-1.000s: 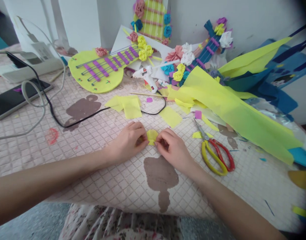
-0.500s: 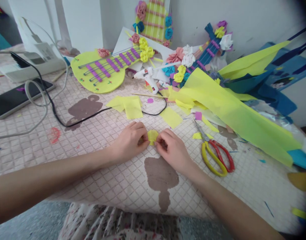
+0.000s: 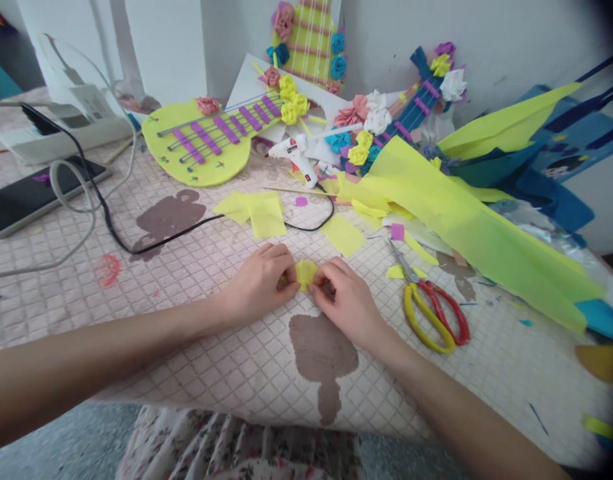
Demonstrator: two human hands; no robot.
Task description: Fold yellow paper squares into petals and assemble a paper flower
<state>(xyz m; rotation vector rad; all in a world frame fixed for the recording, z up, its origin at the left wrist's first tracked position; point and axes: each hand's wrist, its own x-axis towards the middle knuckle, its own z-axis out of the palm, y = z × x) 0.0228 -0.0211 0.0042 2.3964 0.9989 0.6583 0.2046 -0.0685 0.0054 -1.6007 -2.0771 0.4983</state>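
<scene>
A small yellow paper piece (image 3: 305, 272) sits between my two hands on the quilted table cover (image 3: 196, 360). My left hand (image 3: 260, 280) pinches its left edge with curled fingers. My right hand (image 3: 347, 300) pinches its right edge, fingers also closed. Both wrists rest on the cover near the front edge.
Yellow-and-red scissors (image 3: 431, 310) lie right of my right hand. Loose yellow squares (image 3: 259, 212), a white glue gun (image 3: 297, 152) with its black cord (image 3: 136, 247), a yellow paper guitar (image 3: 206, 141), paper flowers, large yellow sheets (image 3: 466, 213) and a phone (image 3: 31, 193) fill the far side.
Almost nothing moved: both hands keep pinching the yellow piece in the same spot. Only the camera view shifted slightly after the earliest frame.
</scene>
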